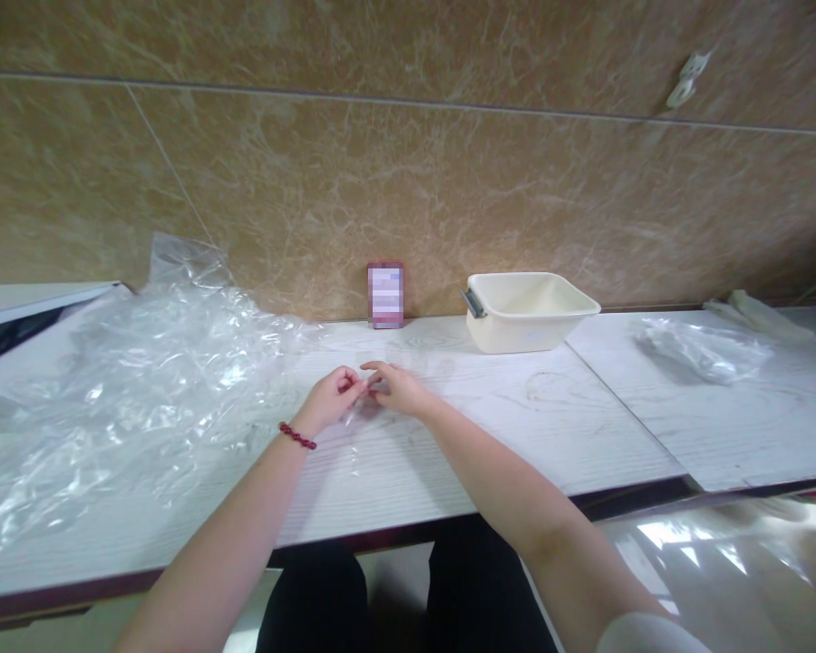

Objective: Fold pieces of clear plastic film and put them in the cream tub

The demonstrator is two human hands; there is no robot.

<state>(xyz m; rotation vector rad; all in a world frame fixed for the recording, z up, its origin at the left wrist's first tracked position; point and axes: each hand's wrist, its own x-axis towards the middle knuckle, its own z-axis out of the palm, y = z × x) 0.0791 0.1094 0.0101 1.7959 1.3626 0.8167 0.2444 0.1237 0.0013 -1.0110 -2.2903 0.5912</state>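
My left hand [332, 397], with a dark red bead bracelet [297, 436] at the wrist, pinches a small clear plastic bag [354, 415]. The bag's thin film hangs down toward the white table and is hard to make out. Right beside it, my right hand [400, 390] has its thumb and a finger closed at the bag's edge, while its index finger reaches out above. The fingertips of both hands almost meet. To the left spreads a large heap of clear plastic bags [170, 363].
Against the brown marbled wall leans a phone [385, 297] with a lit screen. A cream plastic bin [530, 313] with a grey handle stands right of it. More clear plastic [707, 349] lies farther right on the white wood-grain table [503, 453]. A white box [41, 345] sits at the left.
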